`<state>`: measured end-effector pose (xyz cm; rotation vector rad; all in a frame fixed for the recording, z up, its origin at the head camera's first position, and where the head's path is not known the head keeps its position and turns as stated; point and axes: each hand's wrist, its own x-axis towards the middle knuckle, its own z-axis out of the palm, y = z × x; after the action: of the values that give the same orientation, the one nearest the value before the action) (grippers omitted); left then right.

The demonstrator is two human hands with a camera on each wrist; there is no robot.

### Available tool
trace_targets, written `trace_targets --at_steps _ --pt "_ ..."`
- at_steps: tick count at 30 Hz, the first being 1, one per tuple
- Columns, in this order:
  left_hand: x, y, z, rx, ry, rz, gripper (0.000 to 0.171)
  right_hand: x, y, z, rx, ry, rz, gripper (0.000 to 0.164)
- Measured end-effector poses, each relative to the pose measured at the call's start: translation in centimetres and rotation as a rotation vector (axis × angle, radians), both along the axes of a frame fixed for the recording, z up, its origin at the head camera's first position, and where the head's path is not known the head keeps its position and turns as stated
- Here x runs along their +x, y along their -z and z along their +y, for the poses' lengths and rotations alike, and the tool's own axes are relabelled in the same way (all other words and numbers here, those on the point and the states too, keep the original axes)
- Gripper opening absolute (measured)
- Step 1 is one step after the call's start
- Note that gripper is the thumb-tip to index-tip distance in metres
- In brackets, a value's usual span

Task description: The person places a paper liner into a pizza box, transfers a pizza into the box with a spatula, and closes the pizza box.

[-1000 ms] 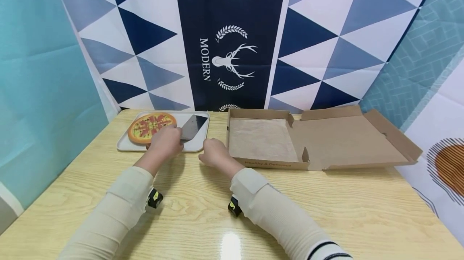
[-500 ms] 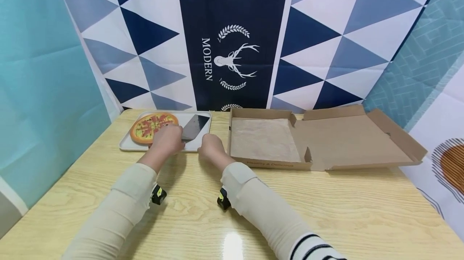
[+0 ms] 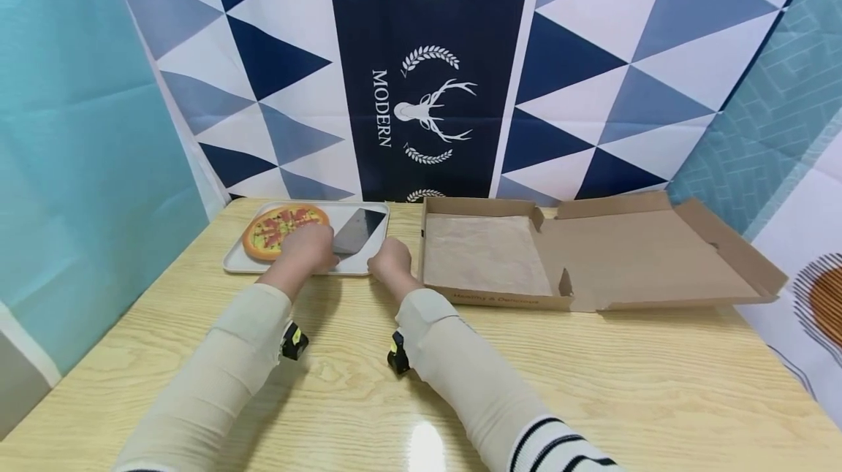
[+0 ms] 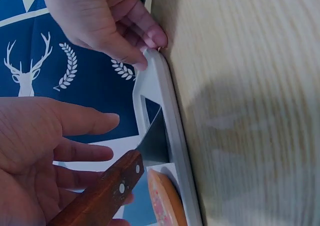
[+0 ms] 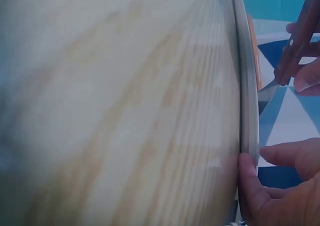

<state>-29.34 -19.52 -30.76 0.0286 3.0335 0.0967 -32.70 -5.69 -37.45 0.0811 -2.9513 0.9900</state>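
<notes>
A white tray at the back left carries a pizza with red and green topping and a pizza server with a flat metal blade. My left hand is at the server's wooden handle. In the left wrist view its fingers spread loosely behind the handle, and its thumb stands apart from it. The handle slants up from the tray, and the head view hides it under the hand. My right hand pinches the tray's near right corner between thumb and fingers.
An open cardboard pizza box, lined with brown paper, lies right of the tray. Its lid is folded out to the right. A patterned cloth hangs behind the wooden table.
The head view has turned slightly left, so the things sit farther right. My right hand has shifted on the tray's corner and its forearm has swung inward. My left hand stays by the server.
</notes>
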Motion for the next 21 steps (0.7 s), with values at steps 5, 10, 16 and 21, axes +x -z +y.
trace_targets --at_steps 5,10,16,21 --pt "-0.5 -0.2 0.1 0.018 0.005 -0.05 0.032 -0.2 0.2 -0.1 -0.021 0.071 -0.006 0.013" --pt "-0.8 -0.4 -0.3 -0.004 0.005 -0.159 0.041 -0.2 0.4 -0.2 -0.024 0.091 -0.009 0.006" --pt "-1.4 -0.7 -1.2 0.074 -0.049 -0.296 0.033 0.0 0.5 -0.1 -0.083 0.124 -0.009 0.009" --pt "-1.4 0.0 -2.4 0.33 -0.191 -0.439 0.033 -0.1 0.7 -0.1 -0.099 0.132 -0.017 0.011"
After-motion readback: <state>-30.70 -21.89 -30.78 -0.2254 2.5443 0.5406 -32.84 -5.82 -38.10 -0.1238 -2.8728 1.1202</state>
